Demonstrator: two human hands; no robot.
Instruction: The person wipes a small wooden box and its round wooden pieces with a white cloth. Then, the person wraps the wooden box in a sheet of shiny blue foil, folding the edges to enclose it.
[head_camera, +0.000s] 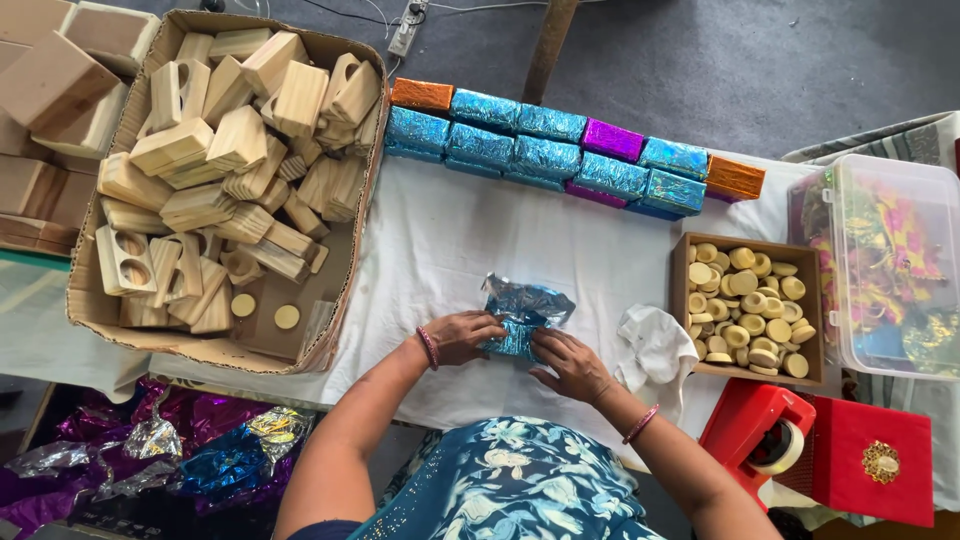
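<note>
Blue foil wrap (524, 312), crinkled and shiny, lies at the lower middle of the frame on the white cloth (440, 240), folded partly round a small block, with a loose flap standing up toward the top of the frame. The left hand (462, 336) presses on its left end with fingers curled down on the foil, and the right hand (572, 365) pinches the right end between thumb and fingertips, so both hands are closed on the one piece. To my eye the wrapping is about half done: the near side looks tucked while the upper flap hangs free, and folding that flap flat would call for one hand pinning the block while the other smooths the foil. Going by size, the big cardboard box (95, 300) at the upper left holds a heap of pale wooden pieces (230, 150), some with round holes cut through, plus two loose discs on its bare bottom. The clear plastic tub (880, 180) at the right edge holds bright patterned material I cannot make out. The small brown tray (680, 262) right of the hands is full of round wooden discs (748, 308). Along the top of the cloth stands a double row of wrapped blocks (560, 155), mostly blue, some purple and orange. A red tape dispenser (765, 432) sits at the lower right, and a white rag (655, 350) lies just beside the right hand.
</note>
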